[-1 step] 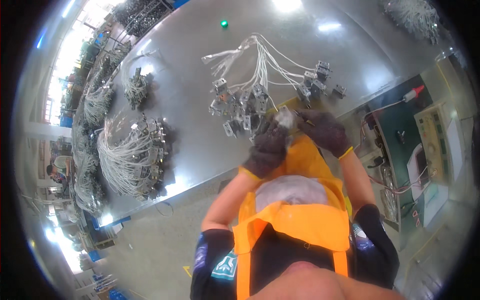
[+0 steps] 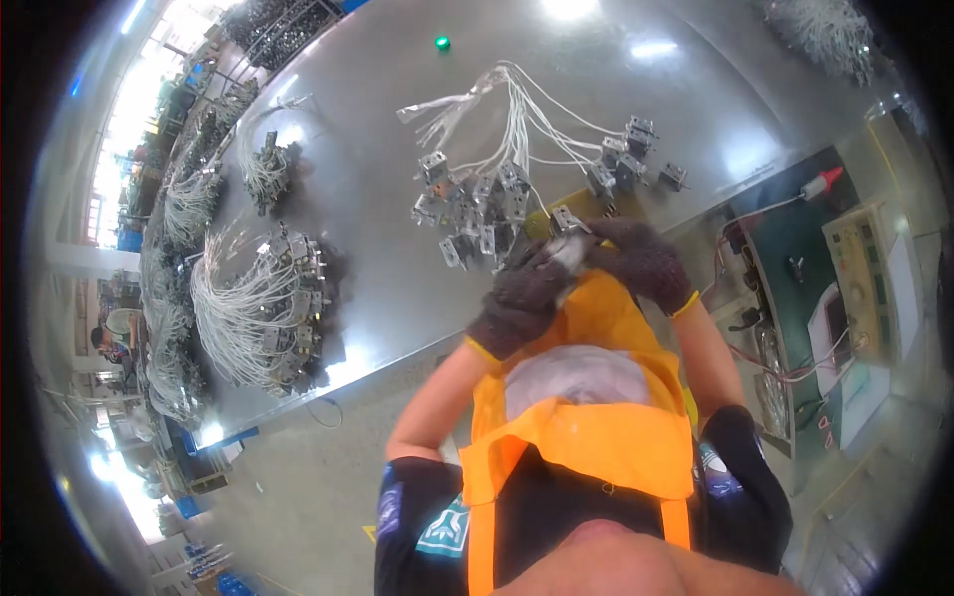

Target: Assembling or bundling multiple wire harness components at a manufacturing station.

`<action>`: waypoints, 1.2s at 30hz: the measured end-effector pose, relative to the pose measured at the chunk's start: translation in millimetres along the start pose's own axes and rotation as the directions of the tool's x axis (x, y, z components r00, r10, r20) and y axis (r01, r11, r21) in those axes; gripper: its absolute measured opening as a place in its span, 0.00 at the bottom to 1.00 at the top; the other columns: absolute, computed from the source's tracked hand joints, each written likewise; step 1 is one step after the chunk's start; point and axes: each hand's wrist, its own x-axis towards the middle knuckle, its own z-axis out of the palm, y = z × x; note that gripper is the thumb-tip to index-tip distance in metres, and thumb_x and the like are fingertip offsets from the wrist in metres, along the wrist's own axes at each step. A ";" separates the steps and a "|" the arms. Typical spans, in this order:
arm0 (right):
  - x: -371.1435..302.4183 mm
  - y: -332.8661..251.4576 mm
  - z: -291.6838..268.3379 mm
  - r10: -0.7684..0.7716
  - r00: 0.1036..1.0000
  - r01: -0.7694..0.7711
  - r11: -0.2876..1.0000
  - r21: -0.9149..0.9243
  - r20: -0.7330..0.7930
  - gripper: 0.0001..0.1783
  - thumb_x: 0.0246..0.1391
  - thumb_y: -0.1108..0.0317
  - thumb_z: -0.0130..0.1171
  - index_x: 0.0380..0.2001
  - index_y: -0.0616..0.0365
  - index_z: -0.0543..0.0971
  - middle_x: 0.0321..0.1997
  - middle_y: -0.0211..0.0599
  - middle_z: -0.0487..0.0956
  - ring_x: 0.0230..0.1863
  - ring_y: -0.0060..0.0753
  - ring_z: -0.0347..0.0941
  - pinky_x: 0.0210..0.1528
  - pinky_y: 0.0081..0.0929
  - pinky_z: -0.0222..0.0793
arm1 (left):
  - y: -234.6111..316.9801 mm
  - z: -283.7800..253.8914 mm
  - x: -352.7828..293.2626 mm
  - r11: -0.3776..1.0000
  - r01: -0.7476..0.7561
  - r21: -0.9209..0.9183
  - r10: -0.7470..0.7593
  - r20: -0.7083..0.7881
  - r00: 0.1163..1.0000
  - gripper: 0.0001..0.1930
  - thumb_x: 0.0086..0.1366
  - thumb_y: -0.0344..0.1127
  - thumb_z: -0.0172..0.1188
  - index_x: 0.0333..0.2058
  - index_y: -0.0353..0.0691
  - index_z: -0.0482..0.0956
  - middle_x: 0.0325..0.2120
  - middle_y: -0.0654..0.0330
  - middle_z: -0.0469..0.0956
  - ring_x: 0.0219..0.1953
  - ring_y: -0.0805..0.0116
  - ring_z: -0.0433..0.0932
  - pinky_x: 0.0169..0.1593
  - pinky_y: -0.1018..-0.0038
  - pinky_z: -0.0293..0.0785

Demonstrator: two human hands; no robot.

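Observation:
At the table's near edge my two gloved hands meet. My left hand (image 2: 525, 290), in a dark glove with a yellow cuff, is closed around a small whitish bundle (image 2: 570, 251). A metal bracket-like part (image 2: 565, 221) sticks up just beyond it; whether the two are joined I cannot tell. My right hand (image 2: 644, 264) is closed against the bundle's right side, its fingertips partly hidden. Just beyond lies a cluster of small metal-cased parts (image 2: 487, 207) with white wires (image 2: 517, 119) running to a gathered end. More such parts (image 2: 624, 159) sit to the right.
A larger wired bundle (image 2: 258, 313) and a smaller one (image 2: 266, 174) lie on the metal table (image 2: 368, 248) at left. A yellow piece (image 2: 601, 209) is under the near parts. At right stand a tester box (image 2: 861, 288) and a red-tipped probe (image 2: 823, 185).
My left hand has shifted slightly left and down. My right hand has moved in toward the whitish bundle, covering more of it; the dark thin tool seen at its fingers is now hidden.

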 end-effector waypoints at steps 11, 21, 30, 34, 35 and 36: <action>32.9 50.2 65.4 0.005 0.961 0.096 0.931 0.352 -0.276 0.36 0.51 0.65 0.59 0.65 0.54 0.66 0.53 0.40 0.78 0.43 0.27 0.76 0.39 0.23 0.75 | -55.9 11.8 -39.7 0.876 0.406 0.260 -0.342 -0.258 0.904 0.25 0.55 0.29 0.63 0.54 0.39 0.72 0.50 0.46 0.74 0.54 0.43 0.72 0.60 0.56 0.65; 28.9 23.2 34.0 0.287 0.955 -0.286 0.816 0.502 0.077 0.34 0.50 0.63 0.59 0.63 0.50 0.69 0.54 0.43 0.77 0.40 0.31 0.78 0.37 0.25 0.76 | -21.5 66.2 -17.8 0.623 0.620 -0.476 -0.750 -0.138 0.647 0.32 0.54 0.25 0.67 0.58 0.32 0.65 0.49 0.51 0.72 0.51 0.59 0.73 0.55 0.68 0.69; 30.5 52.3 6.7 0.214 0.915 -0.034 0.886 0.463 -0.342 0.30 0.50 0.58 0.57 0.59 0.49 0.72 0.51 0.44 0.79 0.52 0.41 0.76 0.54 0.33 0.69 | -42.4 31.4 2.2 0.498 0.462 -0.734 -0.465 0.224 0.857 0.31 0.63 0.35 0.62 0.62 0.32 0.63 0.55 0.51 0.71 0.60 0.60 0.68 0.64 0.65 0.60; 26.7 73.1 19.6 0.124 0.977 -0.037 0.898 0.438 -0.172 0.28 0.53 0.56 0.59 0.58 0.45 0.74 0.46 0.35 0.82 0.37 0.24 0.75 0.42 0.23 0.71 | -51.2 71.4 -10.6 0.677 0.356 -0.644 -0.481 -0.021 0.877 0.29 0.62 0.30 0.62 0.61 0.31 0.64 0.56 0.50 0.71 0.58 0.64 0.71 0.57 0.67 0.69; 23.3 66.1 14.1 0.186 0.973 -0.084 0.838 0.539 -0.137 0.29 0.53 0.55 0.60 0.59 0.44 0.74 0.43 0.33 0.82 0.33 0.21 0.73 0.37 0.20 0.70 | -42.4 77.0 -7.3 0.826 0.368 -0.426 -0.462 -0.138 0.876 0.30 0.63 0.30 0.62 0.61 0.31 0.63 0.57 0.48 0.70 0.59 0.61 0.70 0.58 0.67 0.68; 21.2 61.7 12.3 0.246 0.965 -0.135 0.763 0.632 -0.091 0.29 0.53 0.54 0.61 0.60 0.43 0.74 0.40 0.30 0.82 0.30 0.18 0.71 0.33 0.17 0.68 | -36.7 81.2 -6.8 0.907 0.382 -0.176 -0.416 -0.242 0.876 0.30 0.63 0.31 0.61 0.62 0.31 0.62 0.57 0.47 0.70 0.60 0.59 0.69 0.59 0.67 0.67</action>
